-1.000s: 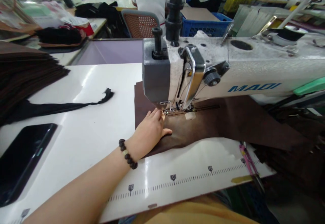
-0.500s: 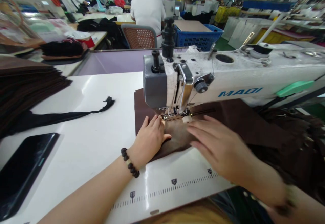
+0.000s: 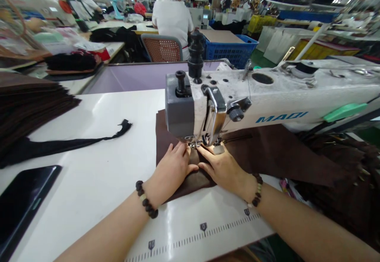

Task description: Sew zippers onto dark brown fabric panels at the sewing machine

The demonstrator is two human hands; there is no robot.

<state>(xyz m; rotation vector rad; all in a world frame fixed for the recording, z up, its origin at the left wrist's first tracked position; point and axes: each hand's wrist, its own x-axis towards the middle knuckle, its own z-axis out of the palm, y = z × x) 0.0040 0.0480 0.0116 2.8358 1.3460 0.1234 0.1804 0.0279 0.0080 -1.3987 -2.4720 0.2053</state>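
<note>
A dark brown fabric piece point(image 3: 276, 155) lies under the head of a white sewing machine point(image 3: 267, 95) marked MAQI. My left hand point(image 3: 173, 169) lies flat on the fabric just left of the presser foot point(image 3: 204, 142), fingers together. My right hand point(image 3: 222, 167) presses flat on the same fabric just right of the foot, fingertips close to the needle. Both wrists wear dark bead bracelets. Neither hand grips anything; both rest palms down on the cloth.
A stack of dark brown fabric pieces point(image 3: 26, 107) sits at the far left, with a black strip point(image 3: 74, 143) trailing from it. A black phone point(image 3: 20, 206) lies at the near left. A ruler scale point(image 3: 202, 228) runs along the table's front edge. A person in white sits beyond.
My right hand came into view from the right and settled on the fabric beside the presser foot. My left hand stayed in place. The view has tilted up a little.
</note>
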